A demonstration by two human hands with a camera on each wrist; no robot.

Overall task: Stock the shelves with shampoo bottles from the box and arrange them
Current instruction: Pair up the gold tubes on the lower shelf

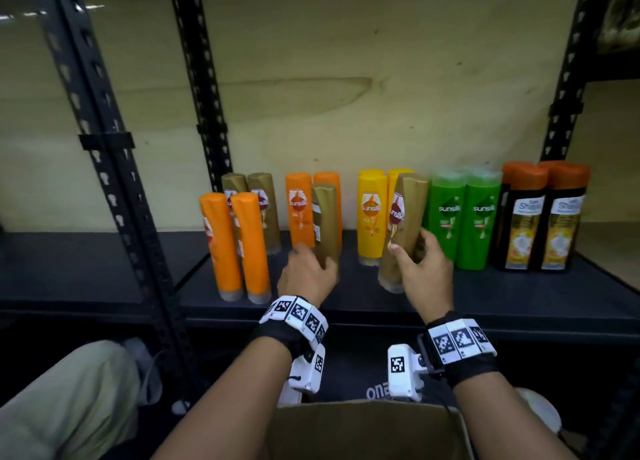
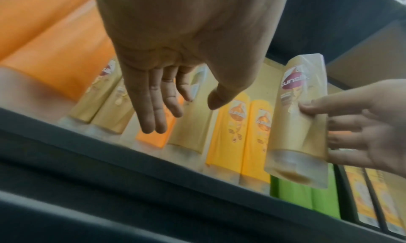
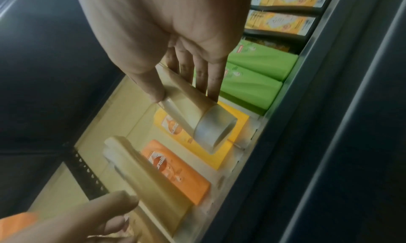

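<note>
My right hand point(image 1: 415, 262) pinches a gold shampoo bottle point(image 1: 405, 224) between thumb and fingers. It is tilted, cap down, just above the black shelf point(image 1: 519, 296) in front of the yellow bottles point(image 1: 372, 217). The right wrist view shows the thumb on one side of this gold bottle point(image 3: 186, 104) and the fingers behind it. A second gold bottle point(image 1: 325, 224) stands before the orange bottles point(image 1: 299, 210). My left hand point(image 1: 308, 265) is at its lower part. In the left wrist view that hand point(image 2: 182, 106) has straight, spread fingers, with the second gold bottle point(image 2: 191, 125) behind them.
Two orange bottles point(image 1: 235, 244) stand at the front left with two gold ones point(image 1: 256, 203) behind. Green bottles point(image 1: 464, 217) and black orange-capped bottles point(image 1: 543, 217) fill the right. A cardboard box point(image 1: 370, 428) sits below my wrists. A slotted black post point(image 1: 114, 182) rises at left.
</note>
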